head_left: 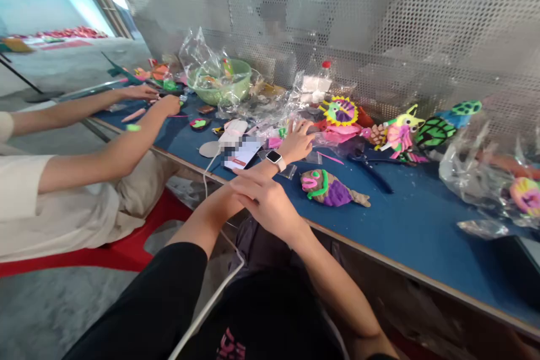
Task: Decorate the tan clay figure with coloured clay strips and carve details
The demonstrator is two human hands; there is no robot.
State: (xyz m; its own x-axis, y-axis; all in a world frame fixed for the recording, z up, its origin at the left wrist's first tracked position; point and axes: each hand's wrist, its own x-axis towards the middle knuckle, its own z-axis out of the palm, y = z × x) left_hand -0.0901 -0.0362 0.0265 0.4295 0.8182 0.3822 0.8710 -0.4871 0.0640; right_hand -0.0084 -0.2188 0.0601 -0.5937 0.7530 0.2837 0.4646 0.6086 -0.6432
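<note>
My left hand point(297, 142), a smartwatch point(275, 158) on its wrist, reaches over packets of modelling clay point(276, 142) at the middle of the table. Its fingers are spread; nothing shows held in them. My right hand point(270, 202) is nearer to me, fingers stretched out over my left forearm, with nothing visible in it. Left of my wrists lies a lit phone point(242, 156) with a white cable point(205, 177) close by. To the right of my hands rests a clay fish point(331, 188), brown and purple, with pink lips and a green band.
Dark-handled pliers point(371, 171) lie behind the fish. Clay figures point(403, 129) and plastic bags point(472, 171) line the metal mesh wall point(379, 22). A green basket point(242, 81) stands at the back. On the left, a co-worker's hands point(166, 106) work over small pieces.
</note>
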